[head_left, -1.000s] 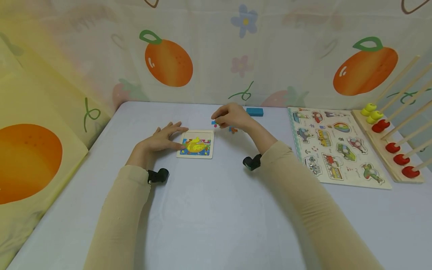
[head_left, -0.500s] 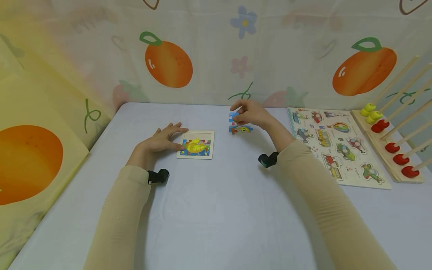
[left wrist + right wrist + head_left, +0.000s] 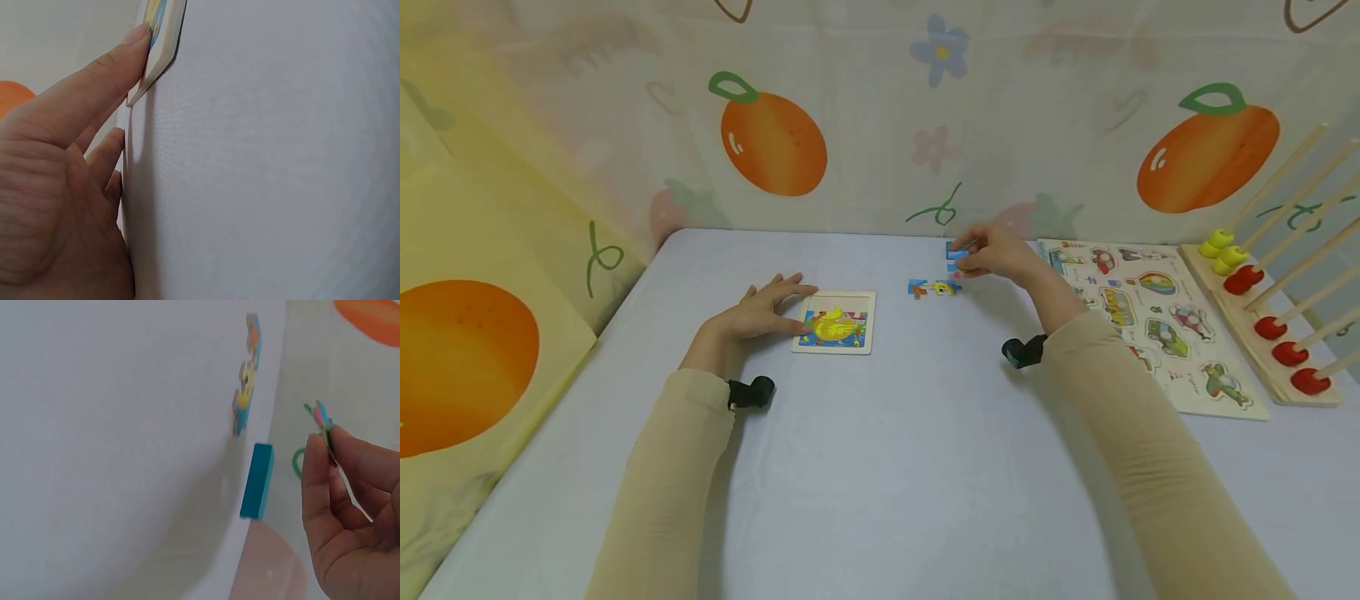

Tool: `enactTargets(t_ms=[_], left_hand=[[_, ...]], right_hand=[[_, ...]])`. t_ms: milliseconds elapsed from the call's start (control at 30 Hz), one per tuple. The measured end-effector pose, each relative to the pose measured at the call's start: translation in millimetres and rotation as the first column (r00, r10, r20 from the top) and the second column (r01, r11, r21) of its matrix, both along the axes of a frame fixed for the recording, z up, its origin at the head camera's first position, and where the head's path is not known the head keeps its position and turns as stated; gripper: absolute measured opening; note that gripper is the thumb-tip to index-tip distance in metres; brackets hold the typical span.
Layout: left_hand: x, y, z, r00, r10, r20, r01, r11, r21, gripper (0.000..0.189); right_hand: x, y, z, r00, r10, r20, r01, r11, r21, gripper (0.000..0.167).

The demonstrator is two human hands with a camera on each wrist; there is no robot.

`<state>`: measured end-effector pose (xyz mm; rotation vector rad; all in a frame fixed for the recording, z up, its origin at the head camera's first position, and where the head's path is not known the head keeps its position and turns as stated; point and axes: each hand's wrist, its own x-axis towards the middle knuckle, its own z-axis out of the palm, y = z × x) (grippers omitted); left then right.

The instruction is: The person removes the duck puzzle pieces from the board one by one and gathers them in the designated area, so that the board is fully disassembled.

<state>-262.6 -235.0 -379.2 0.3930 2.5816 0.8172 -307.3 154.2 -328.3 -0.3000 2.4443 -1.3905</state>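
My left hand (image 3: 752,312) rests at the left side of a small wooden jigsaw puzzle tray (image 3: 833,349) showing a yellow duck. Its fingers are spread and its thumb (image 3: 134,47) lies over the tray's edge. In the right wrist view, my right hand (image 3: 356,506) pinches a thin jigsaw piece (image 3: 322,417), blue and pink, between thumb and fingertips. That hand is raised over the far part of the table, right of the tray. Below and left of it, loose jigsaw pieces (image 3: 946,288) in blue, orange and yellow lie on the cloth.
A blue block (image 3: 257,481) lies near the table's back edge, partly behind my right hand in the head view. To the right are a vehicle picture board (image 3: 1165,333) and a wooden bead rack (image 3: 1262,333) with upright rods. A printed curtain (image 3: 865,125) hangs behind.
My right hand has moved right with the jigsaw piece, from beside the tray to past the loose pieces, uncovering them. My left hand and the tray have stayed put.
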Motion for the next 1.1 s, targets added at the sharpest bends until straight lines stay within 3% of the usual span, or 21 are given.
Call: enactTargets(t_ms=[333, 600, 833, 1100], left_hand=[[1.6, -0.1, 1.9, 1.000, 0.004, 0.006, -0.004, 1.000, 0.002, 0.070], [1.2, 0.6, 1.6, 1.000, 0.006, 0.004, -0.006, 1.000, 0.001, 0.070], [0.8, 0.2, 1.3, 1.000, -0.002, -0.001, 0.002, 1.000, -0.004, 0.070], [1.4, 0.7, 2.4, 1.000, 0.008, 0.006, -0.008, 1.000, -0.006, 0.070]], right_hand=[[-3.2, 19.4, -5.7, 1.000, 0.009, -0.025, -0.009, 1.000, 0.005, 0.032], [-1.1, 24.9, -10.4, 0.996, 0.038, 0.085, -0.044, 0.997, 0.067, 0.034], [-1.3, 26.2, -13.1, 0.993, 0.029, 0.112, -0.047, 0.986, 0.158, 0.034], [-4.6, 26.0, -19.7, 0.994, 0.017, 0.103, -0.036, 0.982, 0.183, 0.034]])
